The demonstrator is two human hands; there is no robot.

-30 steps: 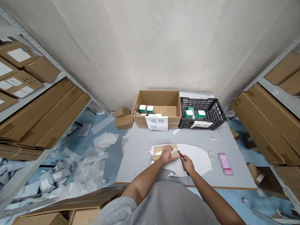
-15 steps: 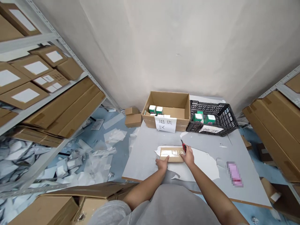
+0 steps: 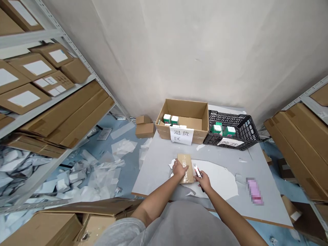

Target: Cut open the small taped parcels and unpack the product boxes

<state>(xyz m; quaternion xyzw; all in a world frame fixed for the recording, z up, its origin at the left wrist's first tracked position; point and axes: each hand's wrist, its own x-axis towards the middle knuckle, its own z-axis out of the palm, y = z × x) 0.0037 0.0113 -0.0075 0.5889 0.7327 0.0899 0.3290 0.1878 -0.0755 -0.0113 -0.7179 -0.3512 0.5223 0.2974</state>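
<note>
A small cardboard box (image 3: 189,175) with shiny clear tape on top stands on the table, its long side running away from me. My left hand (image 3: 179,169) grips it from the left, thumb across the top. Just right of the box, my right hand (image 3: 204,181) is closed round a red and black utility knife (image 3: 196,170) with a pale blade end pointing away from me. The knife is apart from the tape. Beneath them lies a torn white sheet (image 3: 220,179).
At the table's back stand an open carton (image 3: 191,136) with a paper sign and a black plastic crate (image 3: 249,136), both with green-and-white boxes (image 3: 230,131). A blurred pink item (image 3: 254,191) lies at right. Shelves (image 3: 84,80) of cartons flank the table; paper scraps (image 3: 102,177) litter the floor.
The box has been turned from crosswise to lengthwise, and its white label no longer shows. My left hand has moved up its left side. My right hand with the knife has come nearer me.
</note>
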